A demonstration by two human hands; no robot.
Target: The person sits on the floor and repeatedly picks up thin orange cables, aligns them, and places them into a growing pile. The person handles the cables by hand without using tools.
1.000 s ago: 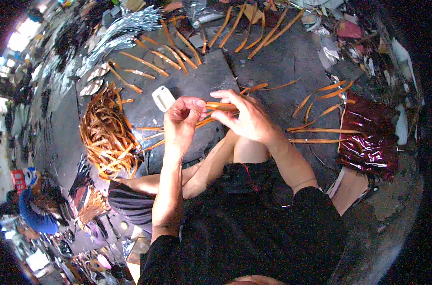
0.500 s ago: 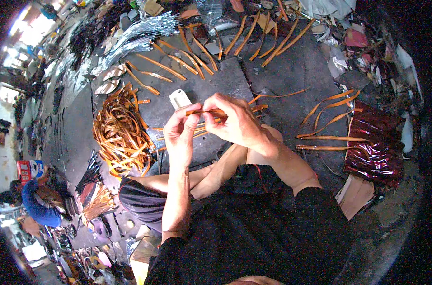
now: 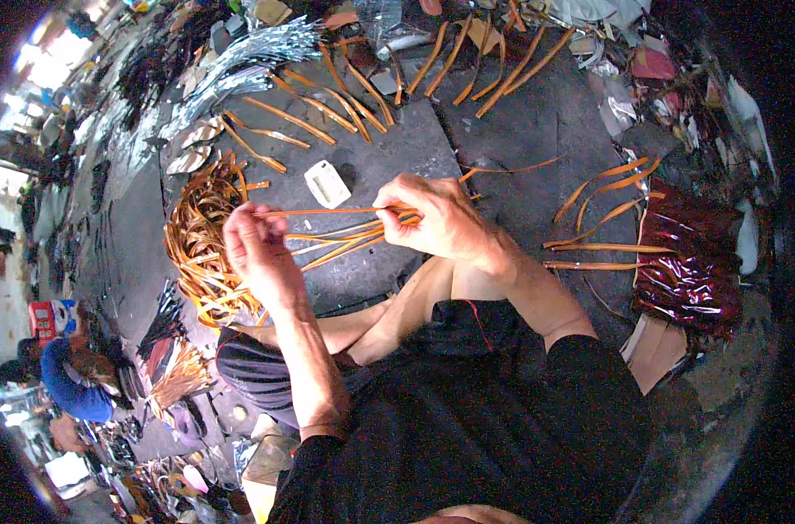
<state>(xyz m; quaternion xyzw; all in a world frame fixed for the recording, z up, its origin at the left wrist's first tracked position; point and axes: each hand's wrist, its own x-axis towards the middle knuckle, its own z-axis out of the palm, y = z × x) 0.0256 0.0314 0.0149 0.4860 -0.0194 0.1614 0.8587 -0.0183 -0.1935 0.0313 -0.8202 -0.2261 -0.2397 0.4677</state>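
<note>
A thin orange-brown strip (image 3: 323,211) is stretched level between my two hands. My left hand (image 3: 259,249) pinches its left end, close to a tangled heap of shiny orange-brown strips (image 3: 210,253). On the right, my right hand (image 3: 428,218) is closed on the strip's other end and on a few more strips (image 3: 341,240) that fan out to the left below it. Just beyond the stretched strip lies a small white rectangular plastic piece (image 3: 328,184) on the dark mat. The strip ends inside my right fist are hidden.
Single strips (image 3: 289,120) lie in an arc along the mat's far side. To the right, a few strips lead to a glossy dark red sheet bundle (image 3: 686,262). Silvery strips (image 3: 262,57) are piled at the far left. A person in blue (image 3: 72,380) sits at the left.
My left hand has moved left, away from my right hand, drawing the strip out between them. My right hand stays nearly in place. More of the white plastic piece shows.
</note>
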